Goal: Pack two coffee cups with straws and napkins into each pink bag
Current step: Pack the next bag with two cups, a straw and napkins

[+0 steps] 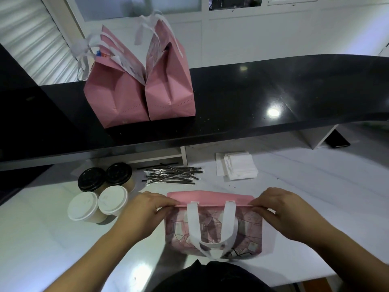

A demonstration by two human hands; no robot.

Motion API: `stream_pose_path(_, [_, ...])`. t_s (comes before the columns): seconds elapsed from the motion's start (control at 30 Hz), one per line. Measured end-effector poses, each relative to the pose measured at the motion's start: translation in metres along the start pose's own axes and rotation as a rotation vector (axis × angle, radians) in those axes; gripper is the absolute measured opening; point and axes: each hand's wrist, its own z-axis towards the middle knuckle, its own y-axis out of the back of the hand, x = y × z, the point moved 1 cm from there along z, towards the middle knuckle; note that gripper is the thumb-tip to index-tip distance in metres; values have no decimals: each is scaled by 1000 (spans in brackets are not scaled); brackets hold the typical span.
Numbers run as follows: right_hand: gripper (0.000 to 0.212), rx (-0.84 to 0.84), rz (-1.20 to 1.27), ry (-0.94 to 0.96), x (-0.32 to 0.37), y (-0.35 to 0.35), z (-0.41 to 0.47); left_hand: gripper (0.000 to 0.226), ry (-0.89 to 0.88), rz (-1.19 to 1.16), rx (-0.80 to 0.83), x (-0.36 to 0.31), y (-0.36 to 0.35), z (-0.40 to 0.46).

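Flat pink fabric bag with white loop handles (213,225) on the white worktop (315,207), left hand (145,209) and right hand (282,209) each pinching a top corner (mouth barely parted), four lidded paper coffee cups (101,191), black wrapped straws (172,175), white napkins (236,166) beyond, two filled pink bags (139,81) on the black counter (273,91).

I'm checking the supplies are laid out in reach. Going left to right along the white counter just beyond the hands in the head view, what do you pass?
Coffee cups (two black-lidded, two white-lidded) → pile of wrapped straws → stack of white napkins.
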Motion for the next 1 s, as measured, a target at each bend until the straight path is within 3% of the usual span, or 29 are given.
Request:
stream_pose_path(0.07, [19, -14, -60, 4, 7, 3, -1, 26, 68, -46, -3, 0, -3, 1])
stream_pose_path(0.2, [55, 73, -238, 15, 38, -3, 3, 18, 152, -164, -30, -4, -7, 2])
stream_pose_path(0.23, [56, 100, -271, 24, 45, -8, 5, 17, 162, -199, -28, -5, -7, 2])
stream_pose_path(0.37, [29, 116, -302, 15, 54, -13, 17, 19, 206, -331, -109, -6, -4, 5])
stream_pose_path(0.53, [22, 155, -178, -73, 56, 13, 15, 23, 268, -420, -257, -1, 1, 8])
stream_pose_path(0.77, [16, 26, -71, -260, 62, 130, 26, 15, 247, -546, -390, -23, 12, 30])
stream_pose_path(0.9, [21, -169, -121, -313, 68, 193, 54, 17, 159, -591, -411, -51, 31, 60])
stream_pose_path(1.0, [27, -322, -180, -338, 69, 224, 86, 6, 72, -623, -381, -72, 45, 85])
